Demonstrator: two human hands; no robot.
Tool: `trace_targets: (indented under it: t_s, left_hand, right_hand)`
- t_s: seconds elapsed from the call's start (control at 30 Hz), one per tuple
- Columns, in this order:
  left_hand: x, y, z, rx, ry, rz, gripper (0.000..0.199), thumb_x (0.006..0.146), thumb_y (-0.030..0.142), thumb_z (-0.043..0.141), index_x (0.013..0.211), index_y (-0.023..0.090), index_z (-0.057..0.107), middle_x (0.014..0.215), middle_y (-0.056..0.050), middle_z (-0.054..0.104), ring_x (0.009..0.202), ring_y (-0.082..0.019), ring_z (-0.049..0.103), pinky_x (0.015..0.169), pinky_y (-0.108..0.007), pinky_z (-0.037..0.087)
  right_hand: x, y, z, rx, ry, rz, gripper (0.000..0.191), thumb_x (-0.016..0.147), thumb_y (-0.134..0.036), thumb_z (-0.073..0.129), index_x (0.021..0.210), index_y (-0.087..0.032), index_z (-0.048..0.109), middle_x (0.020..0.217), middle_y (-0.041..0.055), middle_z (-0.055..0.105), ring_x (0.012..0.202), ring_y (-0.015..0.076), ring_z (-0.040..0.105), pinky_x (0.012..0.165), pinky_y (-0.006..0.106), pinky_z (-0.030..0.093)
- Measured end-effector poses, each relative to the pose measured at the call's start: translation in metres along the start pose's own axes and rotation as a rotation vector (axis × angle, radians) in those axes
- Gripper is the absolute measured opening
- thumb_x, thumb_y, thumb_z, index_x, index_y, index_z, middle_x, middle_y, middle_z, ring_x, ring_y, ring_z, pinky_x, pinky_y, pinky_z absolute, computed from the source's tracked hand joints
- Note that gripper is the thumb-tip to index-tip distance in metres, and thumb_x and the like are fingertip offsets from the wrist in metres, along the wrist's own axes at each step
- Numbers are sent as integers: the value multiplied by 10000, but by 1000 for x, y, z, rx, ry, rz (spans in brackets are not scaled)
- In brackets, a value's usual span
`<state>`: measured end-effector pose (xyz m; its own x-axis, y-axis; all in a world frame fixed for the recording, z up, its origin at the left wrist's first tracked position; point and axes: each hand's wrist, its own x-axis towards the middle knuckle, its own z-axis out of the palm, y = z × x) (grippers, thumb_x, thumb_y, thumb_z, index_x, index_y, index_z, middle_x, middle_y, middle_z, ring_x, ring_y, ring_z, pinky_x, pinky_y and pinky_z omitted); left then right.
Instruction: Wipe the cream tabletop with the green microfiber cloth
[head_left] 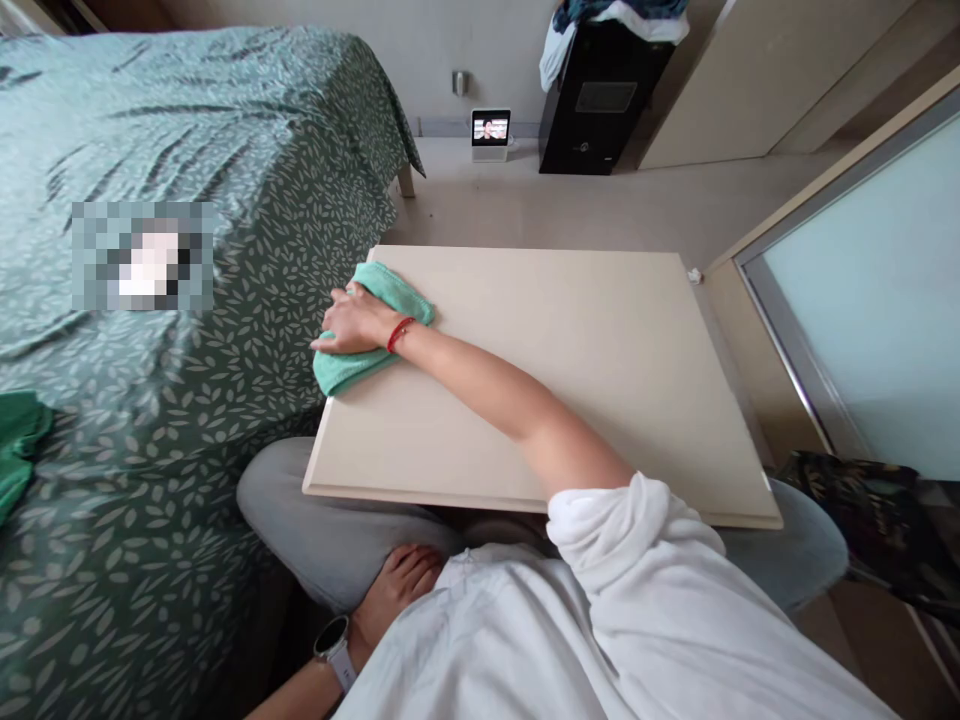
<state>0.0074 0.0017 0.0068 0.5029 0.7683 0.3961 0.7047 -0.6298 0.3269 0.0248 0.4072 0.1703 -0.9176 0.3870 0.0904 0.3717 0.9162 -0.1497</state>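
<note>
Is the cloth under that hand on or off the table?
Mostly on: the cloth lies on the table, one side poking past its left edge.

Soft light, seemingly from the left, pales the bedspread [217, 365] while pixelation blots one patch [142, 256].

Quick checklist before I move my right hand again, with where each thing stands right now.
1. Right hand on the green cloth: ok, it lies on top.
2. Cloth wholly on the table: not ok, it reaches past the left edge.
3. Left hand off the tabletop: ok, it rests at the lap.
4. White sleeve pushed up from the forearm: ok, bunched near the elbow.
5. Red bracelet not touching the cloth: cannot tell, they are too close.
6. Table steady underneath: cannot tell, its supports are hidden.
</note>
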Motion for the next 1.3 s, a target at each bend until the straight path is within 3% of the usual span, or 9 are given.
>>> trace_targets:
  t_s: [0.37,0.53,0.67,0.77,0.9,1.0,1.07,1.2,1.3]
  left_hand:
    - [-6,-2,3,-8,-23,-16,430,1285,319,285,1182,225,692,1129,35,823,1076,-123,748,1163,-327,421]
    - [-5,-2,3,19,5,4,429,1280,289,287,1195,213,701,1127,28,831,1081,-125,745,1139,-325,442]
    - [-7,0,4,7,-7,-12,434,1283,320,302,1179,213,710,1126,27,829,1079,-131,752,1156,-333,428]
    - [-7,1,3,-8,-19,-20,436,1282,328,308,1167,212,712,1113,21,825,1076,-133,752,1155,-331,428]
    - [-8,0,3,4,-41,-16,457,1278,327,282,1175,207,711,1118,12,827,1077,-140,753,1152,-339,429]
    - [-10,0,4,-5,-49,-18,433,1274,309,289,1199,205,703,1130,5,823,1091,-147,749,1154,-347,427]
    - [-10,0,4,-16,-54,-26,406,1273,317,305,1226,208,693,1153,6,821,1111,-148,741,1159,-352,423]
    - [-9,1,3,-15,-75,-24,393,1274,306,290,1239,210,669,1156,18,814,1128,-135,725,1160,-346,421]
    - [-9,1,3,-24,-86,-32,396,1276,299,284,1241,205,667,1169,10,808,1137,-141,728,1174,-354,421]
  right_hand:
    - [-85,-125,4,-8,-19,-416,468,1211,-522,575,1334,-175,865,1463,134,831,1461,387,695,1267,599,506]
    - [-119,-132,10,-18,24,-713,399,1123,-334,749,1510,-264,811,1670,66,723,1578,383,626,1325,601,482]
    - [-128,-108,14,-2,9,-759,472,1141,-348,722,1612,-334,747,1828,-7,566,1720,345,485,1432,575,376]
    - [-115,-73,11,62,-20,-605,539,1193,-406,617,1725,-325,641,1856,31,529,1736,326,461,1445,544,326]
    - [-84,0,-5,183,-49,-160,615,1135,-469,618,1717,-275,663,1873,46,493,1749,343,423,1453,507,264]
    - [-59,55,-15,232,68,212,715,1062,-542,613,1674,-181,688,1856,96,491,1738,361,429,1421,539,271]
    - [-46,79,-16,232,159,440,738,1016,-578,635,1651,-211,709,1827,98,533,1738,391,431,1402,626,297]
    - [-34,91,-10,228,245,674,772,1026,-554,628,1730,-239,630,1869,114,479,1741,475,377,1365,850,210]
    - [-40,78,-7,239,267,720,825,1064,-615,558,1750,-157,570,1911,149,396,1750,475,288,1324,897,131]
